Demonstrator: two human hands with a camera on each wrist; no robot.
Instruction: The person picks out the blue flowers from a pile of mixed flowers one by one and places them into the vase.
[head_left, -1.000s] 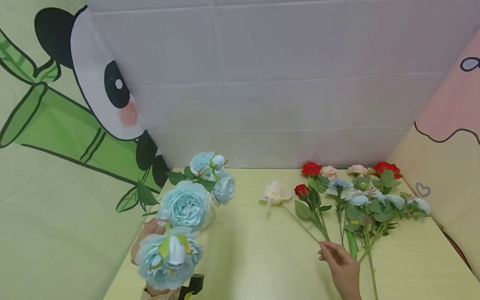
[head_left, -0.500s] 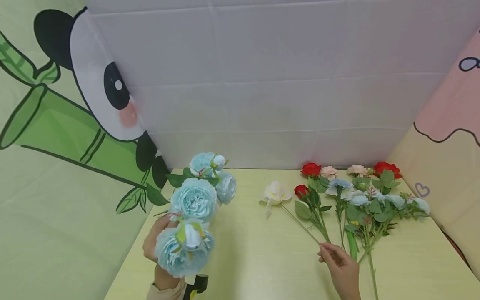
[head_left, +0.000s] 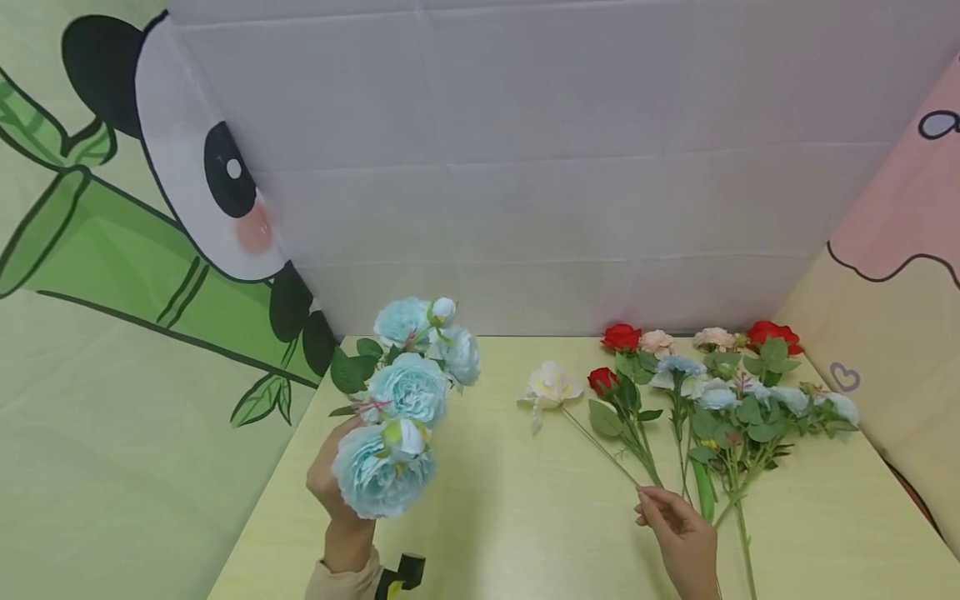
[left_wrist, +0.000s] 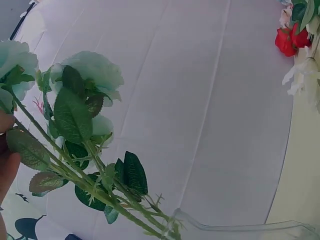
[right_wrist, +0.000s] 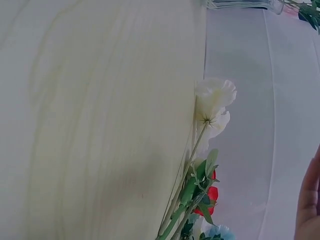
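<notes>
My left hand [head_left: 333,475] grips a bunch of pale blue artificial peonies [head_left: 408,387], whose blooms hide part of the fingers. Leafy green stems [left_wrist: 95,185] slant down in the left wrist view to the rim of a clear vase [left_wrist: 250,226]; whether their ends are inside is hard to tell. On the right, my right hand [head_left: 681,537] pinches the thin stem of a white flower [head_left: 551,386] between thumb and fingertips. That flower's head points away to the left, beside a red rose [head_left: 602,381].
More artificial flowers lie at the table's right side: red roses [head_left: 775,337], pale pink blooms [head_left: 715,340] and a light blue spray [head_left: 791,403]. The pale yellow table [head_left: 517,508] meets a white cloth backdrop [head_left: 555,208] at the back. Printed cloths hang on both sides.
My left hand has moved right and farther from me with the blue peonies, and more of the wrist shows. The right hand stays nearly still on the white flower's stem.
</notes>
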